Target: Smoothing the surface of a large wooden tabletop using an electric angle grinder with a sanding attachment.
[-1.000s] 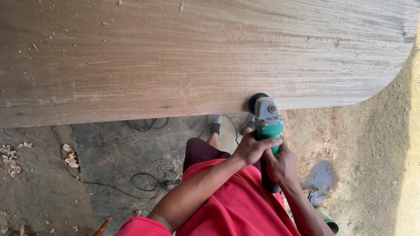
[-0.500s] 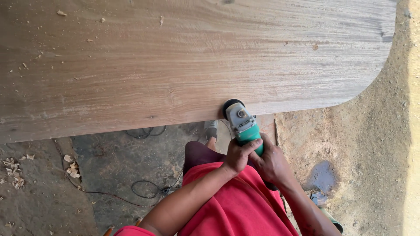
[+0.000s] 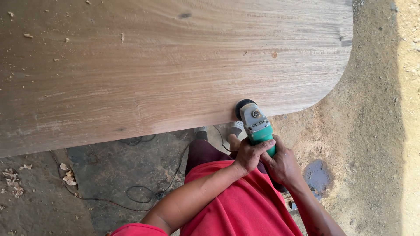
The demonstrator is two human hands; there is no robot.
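From the head view, looking straight down: the grinder (image 3: 256,124) sits at the near edge of the big wooden slab (image 3: 175,65), its dark disc pressed against the rim just left of where the slab curves round at the corner. The left hand (image 3: 249,155) is clenched around the green body right behind the grey head, fingers wrapped over the top. The right hand (image 3: 282,166) grips the rear of the handle just beside it, fingers closed, though the tail of the tool is hidden under the palm.

I'd judge the grinder a stiff, fairly heavy tool that wants to kick sideways when the disc bites, so two hands on the body, well back from the disc, looks like the right hold. The slab looks heavy and rigid, unlikely to shift under the pressure.

A cable (image 3: 144,192) loops over the concrete floor (image 3: 109,161) below, and wood shavings (image 3: 13,179) lie off to the left.

Against half a second ago, the grinder has slid right along the edge, closer to the rounded corner, with both hands in the same grip. The view has also shifted, so the slab's end sits further left in the picture.
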